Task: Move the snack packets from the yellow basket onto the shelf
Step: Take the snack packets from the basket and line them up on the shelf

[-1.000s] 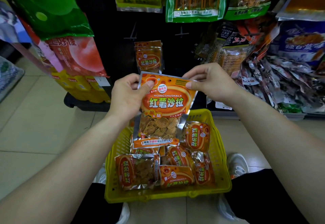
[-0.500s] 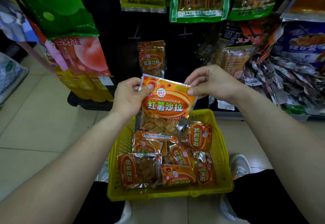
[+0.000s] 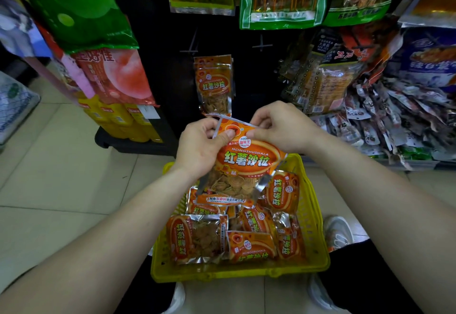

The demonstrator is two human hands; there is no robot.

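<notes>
- My left hand (image 3: 199,146) is pinching the top left corner of the packet (image 3: 246,163). The thumb sits on the front right by the round hang hole and the other fingers are curled behind.
- My right hand (image 3: 281,126) pinches the same top edge just beside the left one, fingers curled over it. So both hands are closed on this one packet, close together.
- The packet hangs down from the two hands at a bit of a tilt. I can't tell if its bottom edge touches the pile underneath.
- Handling guess: it looks light and floppy, thin crinkly film, probably a bit slick. The crisps inside look brittle, so I wouldn't squeeze the belly. The flat sealed strip up top is the place to hold, as long as the hole stays clear.
- Looks: orange front, red oval with green and white lettering, silver edges, and a clear window low down showing pale coiled crisps.
- Below the hands is the yellow basket (image 3: 318,239), with spare packets (image 3: 197,237) of the same kind lying flat and overlapping.
- Just past the fingertips, hung packets (image 3: 214,86) of the same kind dangle on the black rack (image 3: 160,79). Further up there are bare hooks (image 3: 261,43).
- Most of the job looks undone, since the basket holds plenty.
</notes>
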